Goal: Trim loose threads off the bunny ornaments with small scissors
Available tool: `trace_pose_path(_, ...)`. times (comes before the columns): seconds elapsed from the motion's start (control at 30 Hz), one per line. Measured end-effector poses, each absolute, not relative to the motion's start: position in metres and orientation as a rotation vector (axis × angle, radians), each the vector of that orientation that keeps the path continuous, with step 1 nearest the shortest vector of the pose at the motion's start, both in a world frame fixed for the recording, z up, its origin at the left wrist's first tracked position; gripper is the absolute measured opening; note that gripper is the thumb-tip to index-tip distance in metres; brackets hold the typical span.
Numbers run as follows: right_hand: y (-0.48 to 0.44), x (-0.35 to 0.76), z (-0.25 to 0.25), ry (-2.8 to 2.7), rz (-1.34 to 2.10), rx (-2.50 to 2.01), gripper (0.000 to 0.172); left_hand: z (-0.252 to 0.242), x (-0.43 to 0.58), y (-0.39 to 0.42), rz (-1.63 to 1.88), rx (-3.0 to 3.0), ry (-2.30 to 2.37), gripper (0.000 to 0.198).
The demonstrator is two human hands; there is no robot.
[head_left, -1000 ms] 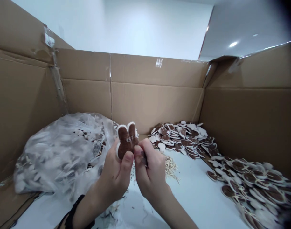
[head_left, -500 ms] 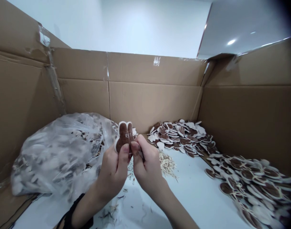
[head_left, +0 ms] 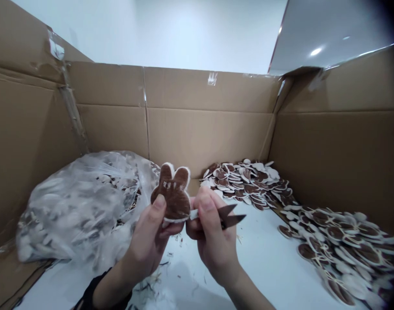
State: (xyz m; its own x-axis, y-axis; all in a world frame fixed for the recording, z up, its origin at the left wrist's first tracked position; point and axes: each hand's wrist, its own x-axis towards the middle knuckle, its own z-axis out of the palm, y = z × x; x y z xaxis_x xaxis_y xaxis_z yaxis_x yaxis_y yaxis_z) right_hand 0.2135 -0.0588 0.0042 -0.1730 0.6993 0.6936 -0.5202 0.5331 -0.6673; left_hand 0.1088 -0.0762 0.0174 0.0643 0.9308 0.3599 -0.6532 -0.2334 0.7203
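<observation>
A brown bunny-shaped plush piece [head_left: 175, 196] with a white edge is upright at the centre, its face stitching showing. My left hand [head_left: 150, 232] grips its lower left side, thumb across the front. Closed beside its lower right corner, my right hand [head_left: 212, 228] holds small scissors [head_left: 231, 216], whose two dark blades are spread and point right. A short white bit shows between the bunny's corner and my right fingertips; my fingers hide most of it.
A clear plastic bag [head_left: 77, 206] full of pieces bulges at the left. Brown and white pieces lie in a back pile [head_left: 245, 183] and a right pile [head_left: 348, 249]. Cardboard walls [head_left: 209, 129] surround the white surface [head_left: 264, 258], with scraps [head_left: 151, 282] near the front.
The bunny has turned to face the camera more squarely. My right hand has shifted right and rotated, and the scissor blades now show beyond it.
</observation>
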Motion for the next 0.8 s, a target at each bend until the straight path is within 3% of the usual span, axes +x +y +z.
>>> trace_pose_path(0.23, -0.049, 0.207, 0.01, -1.172, 1.403, -0.012, 0.037, 0.022, 0.107, -0.068, 1.354, 0.68, 0.188, 0.018)
trace_pose_path(0.43, -0.054, 0.214, 0.018, -1.089, 1.425, 0.044, 0.039, 0.025, 0.105, -0.064, 1.314, 0.488, 0.055, 0.04)
trace_pose_path(0.6, -0.045, 0.227, 0.015, -1.29, 0.985, -0.021, 0.037, 0.038, 0.08, -0.053, 1.565, 0.673, -0.013, 0.035)
trace_pose_path(0.7, -0.022, 0.232, 0.01, -1.526, 0.667, -0.293, 0.031, 0.039, 0.068, -0.047, 1.703, 1.07, 0.241, 0.026)
trace_pose_path(0.8, 0.005, 0.234, 0.004, -1.739, 0.593, -0.597, 0.024, 0.036, 0.065, -0.044, 1.8, 1.314, 0.59, 0.024)
